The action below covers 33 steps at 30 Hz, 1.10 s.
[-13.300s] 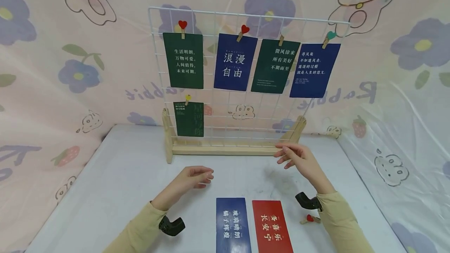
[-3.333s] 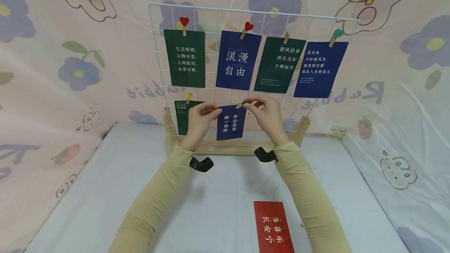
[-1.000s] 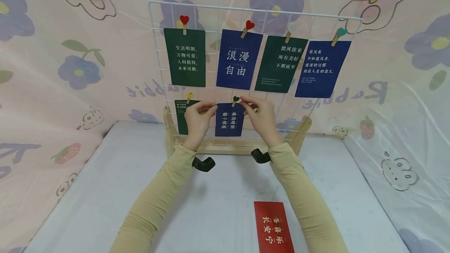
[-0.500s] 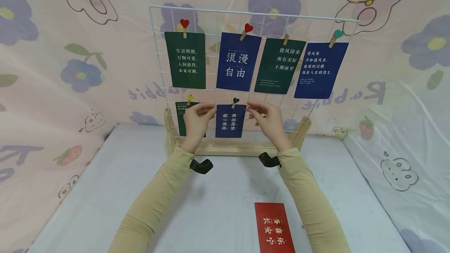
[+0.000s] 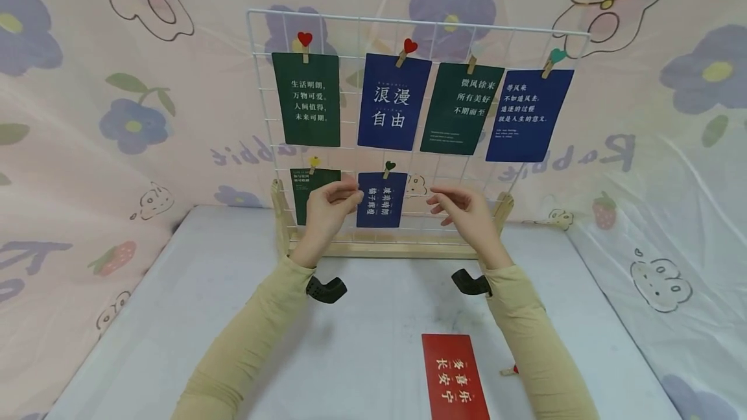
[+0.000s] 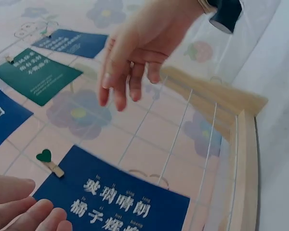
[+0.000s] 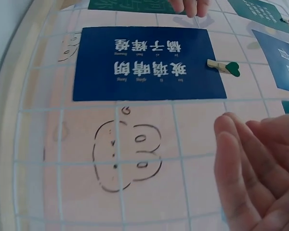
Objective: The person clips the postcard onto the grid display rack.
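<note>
A blue card [image 5: 382, 200] with white characters hangs on the lower part of a white wire grid [image 5: 420, 19], held at its top edge by a wooden clip with a green heart [image 5: 390, 166]. My left hand [image 5: 329, 209] hovers beside the card's left edge, fingers loosely bent and holding nothing; in the right wrist view its fingertips [image 7: 190, 6] are apart from the card. To the right of the card, my right hand [image 5: 467, 216] is in front of the grid with relaxed, slightly bent fingers and nothing between them. A green card [image 5: 309, 203] is partly hidden behind my left hand.
On the upper row hang two green cards, one at far left [image 5: 306, 99], and two blue cards, one at far right [image 5: 528, 115]. A red card [image 5: 455, 374] lies on the white table, with a clip [image 5: 509, 371] beside it, partly under my right sleeve.
The blue card went from the table to the grid and got its green heart clip. In the last second my right hand has drawn away rightward; my left hand has dropped slightly.
</note>
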Available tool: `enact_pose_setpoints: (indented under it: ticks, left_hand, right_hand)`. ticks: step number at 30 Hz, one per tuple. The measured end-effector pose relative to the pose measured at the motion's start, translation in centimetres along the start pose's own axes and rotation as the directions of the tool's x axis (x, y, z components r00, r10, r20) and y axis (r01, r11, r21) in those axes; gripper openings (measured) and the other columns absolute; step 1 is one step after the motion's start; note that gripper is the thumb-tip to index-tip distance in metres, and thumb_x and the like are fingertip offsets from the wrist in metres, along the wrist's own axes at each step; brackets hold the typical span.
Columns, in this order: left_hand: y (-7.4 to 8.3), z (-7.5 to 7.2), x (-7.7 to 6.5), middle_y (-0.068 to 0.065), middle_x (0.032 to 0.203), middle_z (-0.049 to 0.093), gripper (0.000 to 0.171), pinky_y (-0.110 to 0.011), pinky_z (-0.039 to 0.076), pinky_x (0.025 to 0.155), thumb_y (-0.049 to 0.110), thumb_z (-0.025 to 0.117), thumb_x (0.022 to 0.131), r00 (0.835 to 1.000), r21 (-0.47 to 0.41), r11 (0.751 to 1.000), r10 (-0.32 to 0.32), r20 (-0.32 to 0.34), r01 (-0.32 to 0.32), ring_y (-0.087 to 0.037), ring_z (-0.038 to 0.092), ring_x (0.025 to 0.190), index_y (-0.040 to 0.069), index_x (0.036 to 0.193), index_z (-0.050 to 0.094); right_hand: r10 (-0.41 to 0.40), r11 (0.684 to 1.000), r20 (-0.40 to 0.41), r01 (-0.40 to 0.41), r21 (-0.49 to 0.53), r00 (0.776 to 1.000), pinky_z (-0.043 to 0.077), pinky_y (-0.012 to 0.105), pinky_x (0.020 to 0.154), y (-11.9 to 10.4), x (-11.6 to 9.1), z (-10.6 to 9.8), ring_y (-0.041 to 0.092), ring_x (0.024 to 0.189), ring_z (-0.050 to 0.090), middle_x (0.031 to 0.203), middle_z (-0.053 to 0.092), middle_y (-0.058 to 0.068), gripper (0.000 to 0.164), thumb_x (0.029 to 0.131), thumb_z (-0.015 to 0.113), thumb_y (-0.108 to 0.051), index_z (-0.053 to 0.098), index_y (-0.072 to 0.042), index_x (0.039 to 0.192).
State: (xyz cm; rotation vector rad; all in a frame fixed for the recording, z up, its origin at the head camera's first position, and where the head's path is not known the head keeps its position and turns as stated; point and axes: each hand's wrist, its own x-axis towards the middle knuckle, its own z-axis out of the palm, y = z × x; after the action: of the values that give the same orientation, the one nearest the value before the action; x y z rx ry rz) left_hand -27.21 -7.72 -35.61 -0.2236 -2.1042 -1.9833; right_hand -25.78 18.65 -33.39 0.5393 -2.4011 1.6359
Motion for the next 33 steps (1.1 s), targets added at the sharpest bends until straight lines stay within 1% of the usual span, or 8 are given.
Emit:
enact_pose_setpoints:
  ticks: [2,7,10,14,21,24,28,33]
  left_hand:
    - [0.2,0.1,-0.5,-0.013,0.099,0.068,0.026,-0.026,0.056,0.075,0.007,0.070,0.088,0.998,-0.007,0.999,-0.037,0.045,0.037,-0.021,0.066,0.088,-0.003,0.111,0.067]
    - [-0.7,0.6,-2.4,-0.014,0.104,0.067,0.029,-0.034,0.055,0.082,0.010,0.068,0.090,0.982,-0.051,0.993,-0.094,0.165,0.103,-0.029,0.064,0.097,-0.003,0.115,0.065]
    - [-1.8,1.2,-3.8,-0.012,0.104,0.068,0.028,-0.036,0.055,0.084,0.011,0.067,0.091,0.962,-0.065,0.984,-0.145,0.232,0.164,-0.029,0.064,0.096,-0.002,0.116,0.065]
    - [-3.2,1.7,-5.2,-0.017,0.107,0.067,0.026,-0.035,0.054,0.085,0.013,0.067,0.091,0.924,-0.084,0.961,-0.227,0.308,0.264,-0.025,0.065,0.096,0.003,0.115,0.066]
    - [-5.0,2.2,-7.1,-0.017,0.107,0.067,0.029,-0.036,0.054,0.086,0.011,0.067,0.091,0.890,-0.110,0.933,-0.283,0.358,0.341,-0.026,0.066,0.098,-0.001,0.117,0.064]
    - [-6.0,2.8,-8.2,-0.016,0.107,0.068,0.030,-0.037,0.054,0.085,0.011,0.066,0.091,0.862,-0.090,0.927,-0.298,0.410,0.364,-0.027,0.066,0.097,-0.003,0.117,0.063]
    - [-7.4,3.9,-10.0,-0.016,0.103,0.068,0.030,-0.039,0.056,0.080,0.011,0.067,0.090,0.813,-0.022,0.923,-0.326,0.482,0.384,-0.029,0.066,0.093,-0.006,0.114,0.063]
    - [-8.4,5.0,-11.9,-0.019,0.092,0.069,0.023,-0.039,0.058,0.071,0.009,0.069,0.087,0.768,0.063,0.893,-0.418,0.485,0.446,-0.026,0.066,0.076,-0.006,0.105,0.065]
  right_hand:
    - [0.010,1.000,0.018,-0.010,-0.016,1.000,0.058,0.034,0.060,-0.1,-0.8,-0.4,0.036,0.086,0.065,0.102,0.066,0.027,0.027,0.098,0.053,-0.006,0.060,0.008,0.120]
    - [0.067,0.996,0.094,-0.060,-0.073,0.993,0.058,0.035,0.062,3.0,-2.7,-1.5,0.032,0.086,0.065,0.101,0.068,0.020,0.028,0.098,0.056,-0.012,0.062,0.004,0.121]
    - [0.093,0.991,0.150,-0.077,-0.111,0.984,0.058,0.036,0.063,5.0,-4.2,-2.2,0.030,0.087,0.065,0.100,0.069,0.015,0.027,0.098,0.057,-0.016,0.064,0.000,0.119]
    - [0.104,0.987,0.191,-0.077,-0.143,0.976,0.057,0.035,0.066,6.6,-6.4,-3.2,0.031,0.088,0.065,0.100,0.069,0.014,0.025,0.098,0.056,-0.014,0.065,-0.001,0.117]
    - [0.145,0.981,0.241,-0.109,-0.157,0.960,0.057,0.032,0.071,8.1,-9.3,-4.8,0.027,0.090,0.066,0.102,0.068,0.017,0.026,0.098,0.055,-0.011,0.063,0.001,0.119]
    - [0.178,0.977,0.259,-0.140,-0.159,0.950,0.056,0.032,0.073,8.5,-10.4,-5.5,0.027,0.092,0.066,0.104,0.068,0.017,0.027,0.098,0.056,-0.013,0.062,0.001,0.120]
    - [0.214,0.971,0.292,-0.169,-0.172,0.932,0.056,0.031,0.073,9.3,-11.9,-6.5,0.028,0.092,0.065,0.105,0.067,0.019,0.027,0.098,0.055,-0.014,0.061,0.003,0.119]
    - [0.286,0.954,0.344,-0.230,-0.194,0.894,0.056,0.031,0.071,10.6,-13.7,-7.5,0.029,0.090,0.064,0.104,0.067,0.020,0.031,0.099,0.055,-0.017,0.061,0.007,0.116]
